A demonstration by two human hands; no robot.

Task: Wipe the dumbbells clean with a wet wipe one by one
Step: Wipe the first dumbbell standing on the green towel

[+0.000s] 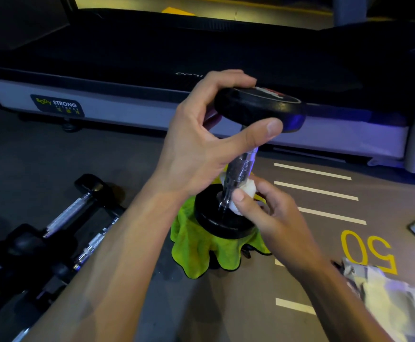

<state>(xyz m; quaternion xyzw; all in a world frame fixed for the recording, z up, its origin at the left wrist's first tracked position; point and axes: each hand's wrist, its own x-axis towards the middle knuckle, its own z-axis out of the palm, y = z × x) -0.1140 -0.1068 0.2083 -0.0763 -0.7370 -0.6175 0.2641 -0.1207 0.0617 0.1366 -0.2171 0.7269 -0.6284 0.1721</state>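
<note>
Packet (399,302) of crumpled wrapping lies nearest at lower right on the floor (324,243), its contents unclear; more dumbbells (60,230) lie at lower left. Right hand (273,215) pinches a white wipe (241,193) against the low end of the chrome handle (241,169). Dumbbell (236,166) stands on end on a green cloth (201,250), long axis near upright, leaning right at the top. Left hand (201,134) grips its upper plate (260,109), fingers over, thumb under. Treadmill (127,95) lies beyond
</note>
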